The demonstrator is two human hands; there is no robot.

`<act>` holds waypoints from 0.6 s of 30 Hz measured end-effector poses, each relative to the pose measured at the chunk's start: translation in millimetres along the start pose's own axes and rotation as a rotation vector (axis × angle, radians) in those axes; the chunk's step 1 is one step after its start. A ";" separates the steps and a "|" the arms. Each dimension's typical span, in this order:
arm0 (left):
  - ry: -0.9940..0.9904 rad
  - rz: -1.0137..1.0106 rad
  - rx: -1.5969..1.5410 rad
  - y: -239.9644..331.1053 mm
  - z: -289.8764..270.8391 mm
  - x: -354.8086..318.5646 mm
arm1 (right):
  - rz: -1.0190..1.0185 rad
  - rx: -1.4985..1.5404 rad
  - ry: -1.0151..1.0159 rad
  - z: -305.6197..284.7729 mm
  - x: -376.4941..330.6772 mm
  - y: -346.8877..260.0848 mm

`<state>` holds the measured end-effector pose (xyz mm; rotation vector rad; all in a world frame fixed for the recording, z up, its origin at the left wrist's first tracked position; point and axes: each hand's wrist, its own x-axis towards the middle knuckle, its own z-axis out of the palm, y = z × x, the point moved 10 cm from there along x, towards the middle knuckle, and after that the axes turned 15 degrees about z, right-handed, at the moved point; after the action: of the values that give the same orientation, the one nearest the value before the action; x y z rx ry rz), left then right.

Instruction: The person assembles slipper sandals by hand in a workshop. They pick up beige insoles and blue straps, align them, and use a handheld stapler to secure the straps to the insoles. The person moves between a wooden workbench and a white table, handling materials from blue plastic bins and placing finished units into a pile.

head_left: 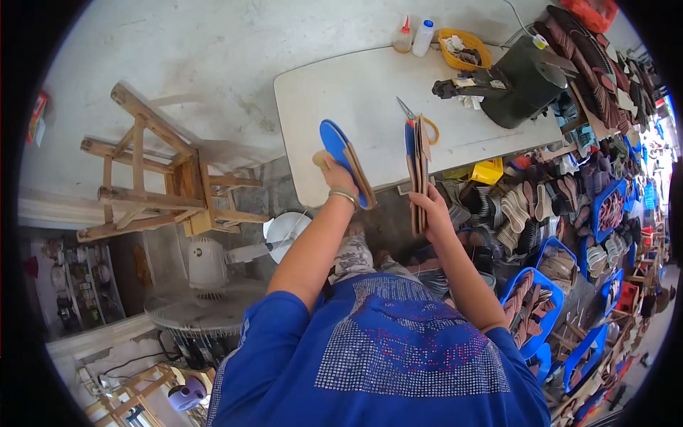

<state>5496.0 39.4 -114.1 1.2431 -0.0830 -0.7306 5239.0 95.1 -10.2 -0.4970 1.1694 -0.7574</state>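
My left hand (342,178) is closed round a small stack of shoe insoles (336,144), bright blue on the face and tan at the edges. A tan sole-shaped piece (321,159) sticks out beside its fingers. My right hand (436,213) grips a second bundle of insoles (420,174), held upright and seen edge-on, with tan and dark blue layers. Both bundles are over the near edge of a white table (356,84), apart from each other. Beyond the right bundle lie scissors (405,107) with an orange handle, partly hidden by it.
Two small bottles, one red-tipped (403,37) and one blue-capped (423,38), stand at the table's back, near a yellow basket (464,44). A dark green machine (525,80) stands right. Stacked wooden stools (186,181) and a fan (206,299) are left; shoe parts in blue crates (551,313) fill the right.
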 end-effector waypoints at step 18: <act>-0.417 0.273 0.749 23.0 -5.5 132.5 | 0.064 -0.401 0.220 25.4 164.1 -19.0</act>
<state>5611.5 -25.4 -138.6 1.7167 -0.9199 -0.7307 5289.7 -41.5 -92.0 -0.7171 1.5473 -0.5308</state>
